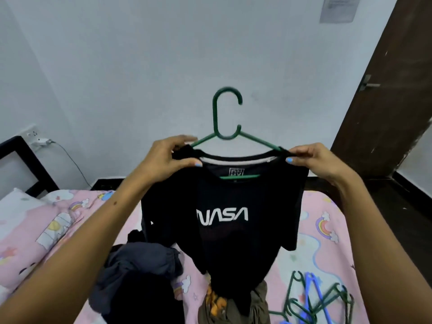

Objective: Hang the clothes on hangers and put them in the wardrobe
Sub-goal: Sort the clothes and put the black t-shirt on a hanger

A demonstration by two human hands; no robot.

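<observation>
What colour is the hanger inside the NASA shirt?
Green; the hanger shows clearly in the head view.

A pale, bluish-white wall [140, 54] fills most of the view in a small bedroom under flat, even light. A dark brown wooden door [383, 90] with a metal handle [369, 84] stands at right; a sheet of paper [340, 8], its print too blurred to read, is fixed to the wall beside it. At left, a charger [43, 141] sits in a wall socket [31, 134], its cable trailing down past a black bed frame [21, 160]. A pink cartoon-print sheet [327, 218] covers the bed, with a white pillow [16, 202] at far left.
</observation>
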